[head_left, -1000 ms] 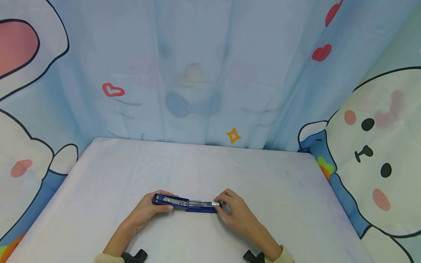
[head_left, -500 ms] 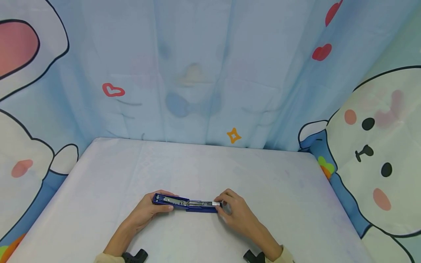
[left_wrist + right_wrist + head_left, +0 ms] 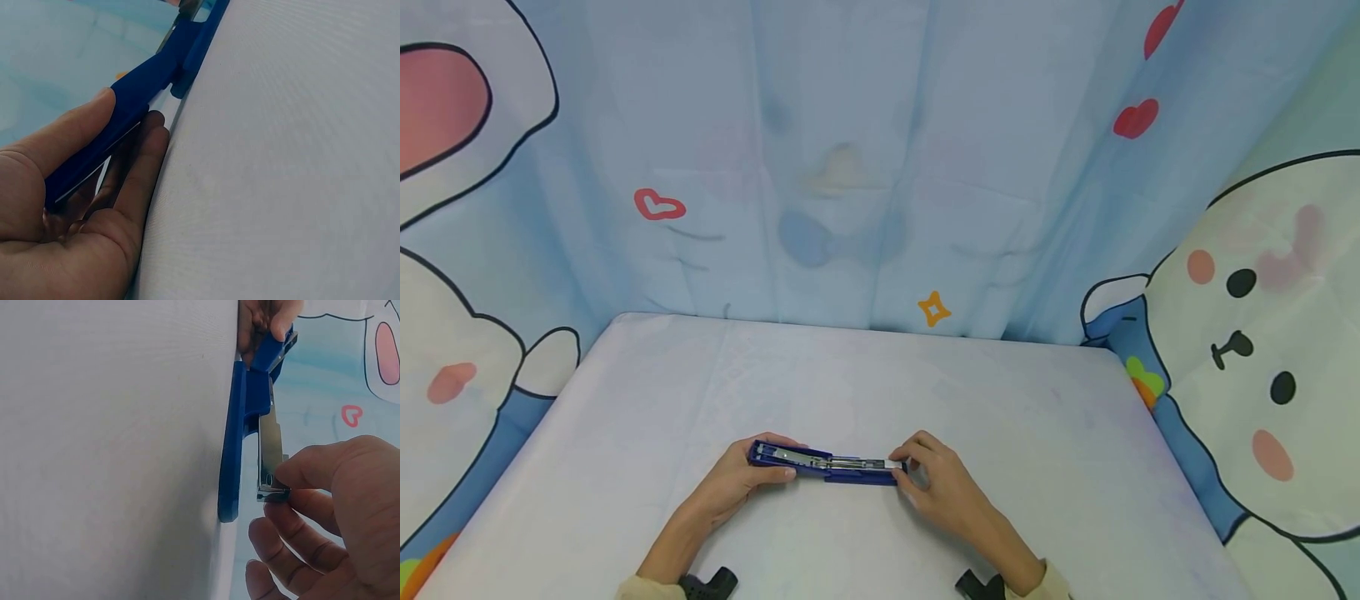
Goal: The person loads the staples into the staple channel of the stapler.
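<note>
A blue stapler [image 3: 861, 478] lies swung wide open in front of me, its base on the table and its metal staple channel [image 3: 270, 447] exposed. My left hand [image 3: 737, 475] grips the folded-back top cover [image 3: 142, 81], thumb on one side and fingers behind and beneath it. At the other end, my right hand [image 3: 943, 483] pinches the tip of the channel between thumb and index finger; its other fingers curl loosely below. In the right wrist view the channel stands apart from the blue base [image 3: 231, 456]. A small whitish patch shows at the channel's right end in the head view.
A white cloth covers the table [image 3: 820, 375]. Behind it hangs a light blue curtain [image 3: 850, 167] with hearts, and cartoon figures [image 3: 1247, 333] are printed at the sides. Dark straps with black mounts [image 3: 711, 583] sit on both wrists, near pale sleeves.
</note>
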Demonstrator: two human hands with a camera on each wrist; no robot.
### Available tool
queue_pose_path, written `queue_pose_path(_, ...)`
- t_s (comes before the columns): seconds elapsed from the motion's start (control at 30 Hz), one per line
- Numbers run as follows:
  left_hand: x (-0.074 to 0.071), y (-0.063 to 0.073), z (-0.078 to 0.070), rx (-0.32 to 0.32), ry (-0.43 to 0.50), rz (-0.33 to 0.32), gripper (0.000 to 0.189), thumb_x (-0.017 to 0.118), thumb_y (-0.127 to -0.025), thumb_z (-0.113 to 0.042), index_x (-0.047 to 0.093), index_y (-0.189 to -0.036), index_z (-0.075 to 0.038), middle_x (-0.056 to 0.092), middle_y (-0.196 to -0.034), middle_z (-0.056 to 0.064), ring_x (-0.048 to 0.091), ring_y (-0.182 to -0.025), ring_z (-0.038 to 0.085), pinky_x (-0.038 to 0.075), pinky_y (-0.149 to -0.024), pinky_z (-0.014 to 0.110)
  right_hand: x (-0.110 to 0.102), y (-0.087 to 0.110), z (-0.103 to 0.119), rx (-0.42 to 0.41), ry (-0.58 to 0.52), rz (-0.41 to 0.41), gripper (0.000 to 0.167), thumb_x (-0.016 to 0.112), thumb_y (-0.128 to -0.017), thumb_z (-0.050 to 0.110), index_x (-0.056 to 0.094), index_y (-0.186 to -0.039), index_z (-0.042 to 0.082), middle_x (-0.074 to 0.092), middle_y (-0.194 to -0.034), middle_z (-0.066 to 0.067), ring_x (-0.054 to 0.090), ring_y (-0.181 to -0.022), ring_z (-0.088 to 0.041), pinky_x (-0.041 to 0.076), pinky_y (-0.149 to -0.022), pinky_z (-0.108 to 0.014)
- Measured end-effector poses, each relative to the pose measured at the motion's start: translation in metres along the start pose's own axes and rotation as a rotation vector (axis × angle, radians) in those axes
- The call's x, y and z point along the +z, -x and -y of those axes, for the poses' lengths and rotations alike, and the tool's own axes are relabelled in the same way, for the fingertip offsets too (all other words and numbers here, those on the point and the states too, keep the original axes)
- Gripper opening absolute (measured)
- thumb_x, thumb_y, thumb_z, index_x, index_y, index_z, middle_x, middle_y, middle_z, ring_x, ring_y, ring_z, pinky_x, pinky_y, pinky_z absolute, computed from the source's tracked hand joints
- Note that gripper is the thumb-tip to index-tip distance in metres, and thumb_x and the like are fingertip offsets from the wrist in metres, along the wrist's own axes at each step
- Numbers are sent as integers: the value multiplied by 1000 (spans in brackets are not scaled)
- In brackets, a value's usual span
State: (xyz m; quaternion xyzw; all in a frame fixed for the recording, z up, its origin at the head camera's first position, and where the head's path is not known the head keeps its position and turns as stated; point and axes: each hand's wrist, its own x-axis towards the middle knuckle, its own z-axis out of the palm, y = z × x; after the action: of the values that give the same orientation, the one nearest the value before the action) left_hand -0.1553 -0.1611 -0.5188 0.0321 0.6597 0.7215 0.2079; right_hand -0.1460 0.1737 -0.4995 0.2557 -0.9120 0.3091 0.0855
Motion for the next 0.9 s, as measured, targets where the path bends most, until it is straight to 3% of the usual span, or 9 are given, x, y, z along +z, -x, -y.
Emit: queue_pose_path(0.9,0,-1,1,2,-13,-9,48,82,-89,-4,64,-133,5,74,-131,7,68,-117,14,57,-94,20,1,0,-1,1,-36,14,14,78,-93,5,76,-105,12,70,-103,3,62,-84,-10,56,-73,-25)
